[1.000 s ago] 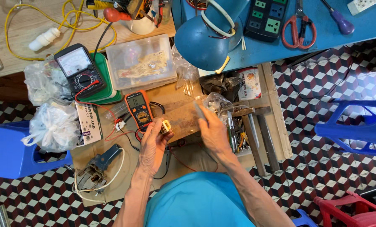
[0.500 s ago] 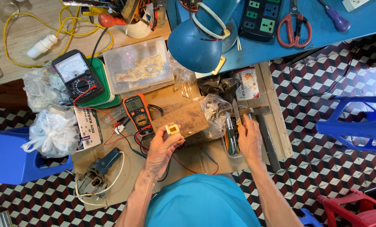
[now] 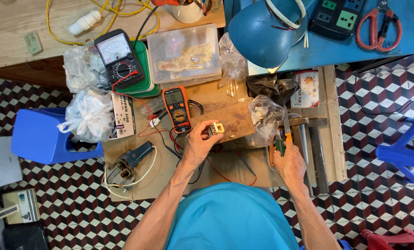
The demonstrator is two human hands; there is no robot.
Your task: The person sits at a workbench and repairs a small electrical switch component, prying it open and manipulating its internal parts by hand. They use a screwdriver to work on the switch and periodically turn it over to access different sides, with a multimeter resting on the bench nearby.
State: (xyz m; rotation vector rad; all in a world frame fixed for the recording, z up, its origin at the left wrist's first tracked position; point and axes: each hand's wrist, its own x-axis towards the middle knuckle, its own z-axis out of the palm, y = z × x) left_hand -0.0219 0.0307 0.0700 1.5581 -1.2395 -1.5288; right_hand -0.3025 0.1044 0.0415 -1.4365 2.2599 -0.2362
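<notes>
Left hand [image 3: 198,147] closed on small yellow-white component [image 3: 215,129], held over brown board [image 3: 225,121] mid-tabletop, just right of orange multimeter [image 3: 177,109]. Right hand [image 3: 290,163] wrapped round green-and-orange-handled tool [image 3: 279,143] near right edge, long axis toward far edge. Component lies left of tool; tool tip hidden against plastic bag [image 3: 265,115]. Component details too small to read.
</notes>
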